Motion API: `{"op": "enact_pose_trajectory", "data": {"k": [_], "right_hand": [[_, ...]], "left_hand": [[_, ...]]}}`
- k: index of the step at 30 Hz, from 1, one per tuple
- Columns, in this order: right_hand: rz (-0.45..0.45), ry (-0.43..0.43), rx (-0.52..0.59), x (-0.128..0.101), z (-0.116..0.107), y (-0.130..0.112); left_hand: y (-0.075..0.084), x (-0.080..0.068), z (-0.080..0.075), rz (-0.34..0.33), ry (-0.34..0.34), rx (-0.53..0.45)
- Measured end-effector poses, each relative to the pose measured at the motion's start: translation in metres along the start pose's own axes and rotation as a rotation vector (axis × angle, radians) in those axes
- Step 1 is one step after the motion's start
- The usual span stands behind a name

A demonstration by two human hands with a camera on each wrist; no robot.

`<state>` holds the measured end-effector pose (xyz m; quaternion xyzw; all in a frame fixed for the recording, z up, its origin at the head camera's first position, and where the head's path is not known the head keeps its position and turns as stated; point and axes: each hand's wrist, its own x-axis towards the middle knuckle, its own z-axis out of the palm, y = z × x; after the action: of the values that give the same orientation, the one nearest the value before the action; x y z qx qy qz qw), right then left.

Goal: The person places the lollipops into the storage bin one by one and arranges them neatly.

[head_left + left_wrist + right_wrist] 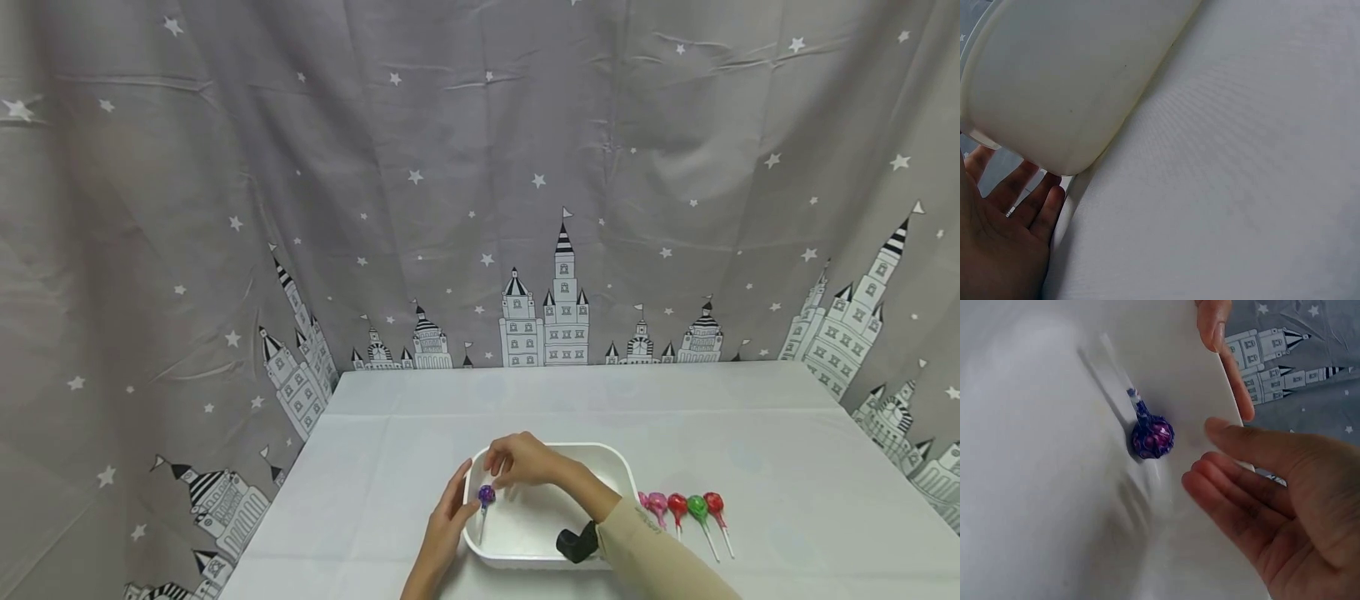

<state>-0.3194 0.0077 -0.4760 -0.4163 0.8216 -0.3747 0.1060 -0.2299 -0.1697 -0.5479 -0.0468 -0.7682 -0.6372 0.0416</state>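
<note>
A purple lollipop (487, 496) lies in the left end of a white tray (600, 454), its stick pointing toward me. In the right wrist view this lollipop (1152, 437) rests on the tray floor (1035, 487), apart from my fingers. My right hand (501, 468) hovers just above it with relaxed fingers and holds nothing; the same hand (1204, 456) shows spread beside the candy. My left hand (461, 498) lies with straight fingers against the tray's left outer wall. In the left wrist view, that hand (1029, 187) touches the tray's outer wall (1066, 75).
Several lollipops lie in a row on the white table (787, 467) right of the tray: pink (657, 502), red (677, 504), green (697, 506) and red (713, 502). A grey curtain with castles and stars (480, 208) hangs behind the table.
</note>
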Motion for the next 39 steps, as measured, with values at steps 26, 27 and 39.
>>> {"op": "enact_pose_trajectory", "data": {"k": [26, 27, 39], "right_hand": [[0.014, 0.386, 0.189, -0.082, -0.095, -0.042], [0.015, 0.400, 0.193, -0.087, -0.099, -0.037], [0.103, 0.561, 0.183, -0.155, -0.130, 0.018]], "left_hand": [[0.011, -0.005, 0.000, -0.029, 0.019, -0.026], [0.011, -0.005, 0.000, -0.031, 0.022, -0.024], [0.004, -0.003, 0.002, -0.018, 0.025, -0.026]]}}
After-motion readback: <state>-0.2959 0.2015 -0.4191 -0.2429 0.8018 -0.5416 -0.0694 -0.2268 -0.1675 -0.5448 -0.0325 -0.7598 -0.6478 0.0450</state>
